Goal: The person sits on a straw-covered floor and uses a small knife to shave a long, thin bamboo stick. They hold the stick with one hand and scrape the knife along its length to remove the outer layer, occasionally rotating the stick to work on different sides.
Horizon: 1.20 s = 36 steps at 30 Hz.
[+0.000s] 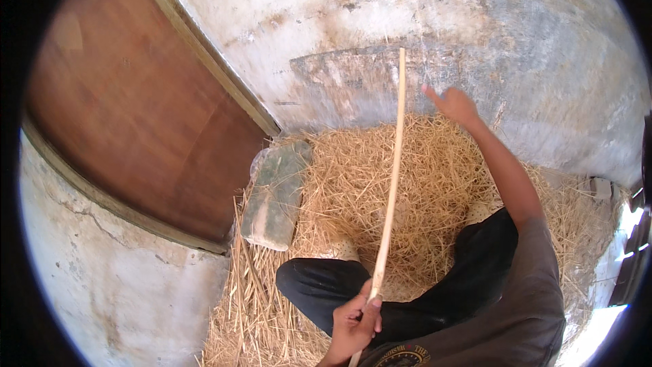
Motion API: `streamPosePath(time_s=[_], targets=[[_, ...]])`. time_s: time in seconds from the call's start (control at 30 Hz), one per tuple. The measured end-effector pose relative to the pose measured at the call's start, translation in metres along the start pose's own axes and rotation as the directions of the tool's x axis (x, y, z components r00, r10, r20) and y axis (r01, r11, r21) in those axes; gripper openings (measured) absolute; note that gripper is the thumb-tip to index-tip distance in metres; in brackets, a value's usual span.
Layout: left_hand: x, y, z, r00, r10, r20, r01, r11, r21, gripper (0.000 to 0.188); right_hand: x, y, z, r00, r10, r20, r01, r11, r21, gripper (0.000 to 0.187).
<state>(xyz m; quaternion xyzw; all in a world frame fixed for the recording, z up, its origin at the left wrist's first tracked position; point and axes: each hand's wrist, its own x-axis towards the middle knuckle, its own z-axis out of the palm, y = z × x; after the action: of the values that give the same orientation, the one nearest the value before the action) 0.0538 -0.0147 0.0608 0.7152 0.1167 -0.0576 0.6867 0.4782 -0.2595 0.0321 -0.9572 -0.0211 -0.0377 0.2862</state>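
A long, pale, slightly curved strip of split wood or cane point(394, 190) rises from my lap toward the wall. My left hand point(356, 323) is closed around its lower part, thumb lying along the front. The lower end passes below that hand. Beyond my knees, my right arm reaches far forward. My right hand point(456, 105) is beside the strip's upper end, apart from it, with the index finger stretched toward it and the other fingers partly curled. I see nothing in that hand.
Loose straw point(414, 177) covers the floor around my crossed legs. A greenish stone slab point(275, 194) lies at left, near a brown door panel point(142, 102) in a wooden frame. Stained plaster wall point(543, 47) stands close ahead. Longer stalks point(248, 299) lie left of my knee.
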Motion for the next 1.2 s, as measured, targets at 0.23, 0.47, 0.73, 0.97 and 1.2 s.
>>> streamPosePath(time_s=[0.23, 0.47, 0.73, 0.97, 1.2], targets=[[0.027, 0.002, -0.004, 0.991, 0.117, -0.065, -0.120, 0.991, -0.054, 0.036, -0.179, -0.060, 0.038, 0.762, -0.637, 0.117, 0.630, 0.771, 0.092, 0.074], [0.023, 0.012, -0.006, 0.986, 0.122, -0.112, -0.131, 0.988, -0.082, 0.035, -0.212, -0.078, 0.037, 0.676, -0.731, 0.093, 0.705, 0.678, 0.209, 0.068], [0.027, 0.012, -0.006, 0.987, 0.110, -0.114, -0.117, 0.991, -0.063, 0.037, -0.215, -0.090, 0.032, 0.582, -0.813, 0.007, 0.805, 0.578, 0.137, 0.065], [0.023, 0.005, 0.001, 0.997, 0.057, -0.050, -0.061, 0.995, -0.080, 0.038, -0.174, -0.073, 0.034, 0.763, -0.646, -0.015, 0.646, 0.763, 0.021, 0.063], [0.019, 0.001, 0.000, 0.997, 0.058, -0.045, -0.060, 0.997, -0.040, 0.038, -0.156, -0.077, 0.040, 0.830, -0.557, 0.032, 0.553, 0.829, 0.083, 0.069]])
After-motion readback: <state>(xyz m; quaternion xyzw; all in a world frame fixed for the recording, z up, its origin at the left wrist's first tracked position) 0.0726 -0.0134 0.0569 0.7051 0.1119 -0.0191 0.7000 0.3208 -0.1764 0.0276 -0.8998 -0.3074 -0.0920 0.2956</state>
